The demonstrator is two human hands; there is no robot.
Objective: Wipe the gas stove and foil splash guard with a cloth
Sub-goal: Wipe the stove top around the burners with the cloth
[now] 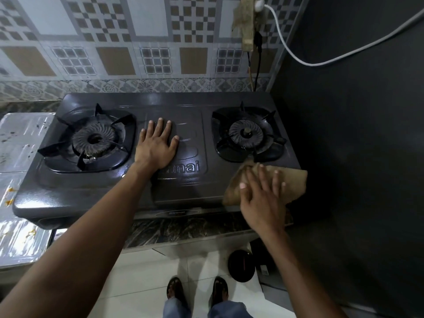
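A dark two-burner gas stove sits on a marbled counter against a patterned tile wall. My left hand lies flat with fingers spread on the stove's middle panel, between the left burner and the right burner. My right hand presses a brown cloth flat onto the stove's front right corner, fingers spread over it. The foil splash guard lies to the left of the stove, silvery with dark and orange specks.
A dark wall stands right beside the stove. A white cable hangs from a socket at the upper right, and a black cord drops behind the stove. A round black object rests on the white floor near my feet.
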